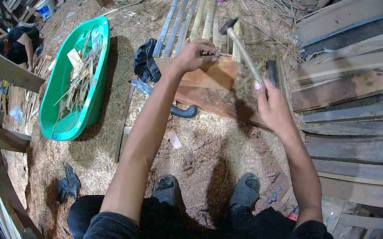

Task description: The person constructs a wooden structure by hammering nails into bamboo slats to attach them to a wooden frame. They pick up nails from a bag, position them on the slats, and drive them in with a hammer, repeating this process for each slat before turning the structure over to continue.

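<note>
My right hand (270, 106) is wrapped round the wooden handle of a hammer (247, 59). The hammer's dark head is raised, up and to the right of my other hand. My left hand (197, 56) rests at the top edge of an orange-brown board (212, 75), its fingers curled together; whatever they pinch is too small to make out. Several narrow slats (177, 24) run away from that board, side by side with gaps between them. A reddish plank (217, 104) lies under the near side of the board.
A green tub (48, 96) holding wood scraps stands at the left. A black plastic bag (146, 60) and a curved dark blue object (184, 111) lie near the board. Planks (350, 92) line the right side. Another person (21, 44) crouches at the far left.
</note>
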